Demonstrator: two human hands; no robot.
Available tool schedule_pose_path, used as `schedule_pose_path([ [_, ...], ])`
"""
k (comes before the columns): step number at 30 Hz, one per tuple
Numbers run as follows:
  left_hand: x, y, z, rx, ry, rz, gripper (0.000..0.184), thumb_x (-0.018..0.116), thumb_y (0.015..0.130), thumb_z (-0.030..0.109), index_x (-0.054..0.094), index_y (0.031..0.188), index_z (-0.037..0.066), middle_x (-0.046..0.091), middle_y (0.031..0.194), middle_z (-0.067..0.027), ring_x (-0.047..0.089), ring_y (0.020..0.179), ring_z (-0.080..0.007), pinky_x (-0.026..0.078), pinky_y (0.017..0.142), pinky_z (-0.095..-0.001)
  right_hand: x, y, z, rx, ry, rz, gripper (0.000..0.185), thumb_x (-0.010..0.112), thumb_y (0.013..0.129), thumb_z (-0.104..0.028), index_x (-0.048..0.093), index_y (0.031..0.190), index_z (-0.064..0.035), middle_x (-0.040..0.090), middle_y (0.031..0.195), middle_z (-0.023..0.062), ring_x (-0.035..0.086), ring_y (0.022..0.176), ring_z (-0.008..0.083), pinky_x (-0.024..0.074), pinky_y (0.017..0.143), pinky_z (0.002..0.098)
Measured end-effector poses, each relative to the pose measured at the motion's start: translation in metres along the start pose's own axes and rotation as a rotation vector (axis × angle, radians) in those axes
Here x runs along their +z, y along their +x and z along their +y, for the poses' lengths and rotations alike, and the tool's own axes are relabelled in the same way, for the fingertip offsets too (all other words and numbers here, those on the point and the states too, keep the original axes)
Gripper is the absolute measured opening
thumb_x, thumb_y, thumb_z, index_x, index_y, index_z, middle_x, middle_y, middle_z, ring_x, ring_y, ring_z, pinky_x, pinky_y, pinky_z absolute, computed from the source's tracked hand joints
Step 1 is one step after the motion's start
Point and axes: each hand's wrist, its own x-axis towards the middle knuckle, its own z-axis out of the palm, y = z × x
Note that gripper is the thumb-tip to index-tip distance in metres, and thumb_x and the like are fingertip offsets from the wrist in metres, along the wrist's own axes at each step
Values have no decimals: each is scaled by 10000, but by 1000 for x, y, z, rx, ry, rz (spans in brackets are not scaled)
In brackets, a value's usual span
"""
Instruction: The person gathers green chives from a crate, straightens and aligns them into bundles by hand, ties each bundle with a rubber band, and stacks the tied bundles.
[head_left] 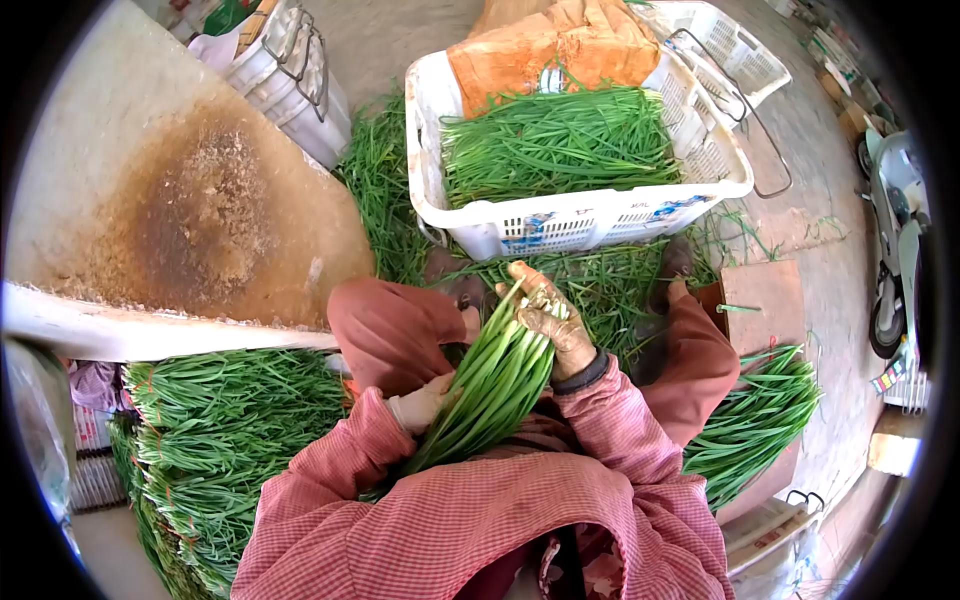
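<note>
A bunch of garlic chives (493, 385) lies slanted across my lap, its pale stem ends up and its green leaves running down toward my body. My left hand (422, 404), in a light glove, is closed round the leafy side; its fingers are partly hidden behind the bunch. At the white ends, my right hand (556, 322), in a soiled glove, grips the stems between thumb and fingers. Beyond my hands stands a white plastic crate (590, 225), holding many loose chives (560, 140) and a brown sheet (555, 50) at its far side.
Stacked tied chives (235, 430) lie at my left, below a stained board (200, 210). More chives (755, 420) rest on cardboard (765, 305) at my right. Loose leaves (385, 195) litter the floor. A white bucket (290, 85) and another crate (735, 50) stand farther off; a scooter (895, 240) is at right.
</note>
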Motion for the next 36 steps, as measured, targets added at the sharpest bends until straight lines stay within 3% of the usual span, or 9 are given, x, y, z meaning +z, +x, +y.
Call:
schedule_pose_path([
  [8, 7, 21, 87, 299, -109, -69, 968, 601, 670, 501, 69, 1342, 53, 142, 1389, -150, 171, 1268, -269, 149, 1026, -368, 4, -2, -4, -13, 17, -96, 530, 638, 719, -56, 400, 1190, -3, 590, 972, 120, 571, 887, 240, 444, 821, 328],
  [14, 31, 69, 87, -220, -48, -301, 580, 684, 682, 246, 423, 1141, 5, 571, 980, -154, 574, 872, -248, 461, 802, -350, 10, -6, -27, -651, -842, -31, 735, 653, 731, -190, 236, 1315, -34, 350, 1290, 131, 269, 1225, 220, 266, 972, 336],
  [17, 32, 74, 89, -258, -110, -365, 517, 671, 672, 189, 466, 1102, -12, 574, 993, -165, 569, 883, -242, 456, 801, -337, 3, 2, -32, -333, -894, -364, 539, 602, 775, -189, 378, 1243, -47, 374, 1279, 138, 358, 1183, 231, 350, 911, 319],
  [21, 42, 70, 94, -167, -8, -191, 537, 660, 634, 169, 472, 1111, 9, 582, 880, -113, 584, 798, -225, 477, 725, -325, -14, 18, -37, -421, -826, -248, 429, 583, 801, -184, 447, 1192, -73, 432, 1232, 109, 406, 1138, 208, 352, 915, 305],
  [27, 47, 73, 89, -154, -44, -194, 483, 666, 652, 132, 483, 1085, 20, 572, 850, -88, 577, 786, -199, 486, 673, -319, 9, -5, -89, -395, -877, -84, 646, 352, 822, -564, 376, 1255, -85, 381, 1280, 116, 329, 1197, 234, 217, 1003, 340],
  [29, 50, 79, 83, -334, -14, -145, 441, 658, 671, 102, 487, 1069, 18, 578, 845, -89, 575, 784, -198, 488, 664, -314, 7, 5, -59, 24, -1200, -320, 464, 457, 868, -313, 379, 1235, -40, 436, 1217, 109, 370, 1150, 180, 301, 960, 269],
  [33, 40, 78, 112, 98, 292, -184, 351, 642, 685, 59, 500, 1005, 29, 596, 833, -87, 587, 734, -217, 486, 661, -298, 25, 7, -66, -11, -607, -255, 665, 533, 825, -325, 188, 1325, -56, 406, 1231, 116, 416, 1090, 179, 352, 909, 290],
  [34, 54, 66, 134, 88, 187, -51, 335, 646, 680, 42, 503, 982, 37, 595, 814, -68, 593, 713, -199, 486, 658, -293, 13, 24, -49, -330, -462, -176, 732, 573, 799, -327, 149, 1333, -61, 425, 1206, 104, 433, 1068, 191, 370, 894, 302],
  [36, 79, 55, 176, 334, 151, 200, 338, 645, 696, 72, 496, 998, 48, 585, 789, -54, 584, 730, -171, 477, 671, -285, 41, 17, -49, -190, -546, -256, 753, 670, 726, -231, 226, 1293, -12, 376, 1242, 163, 372, 1136, 236, 344, 936, 308],
])
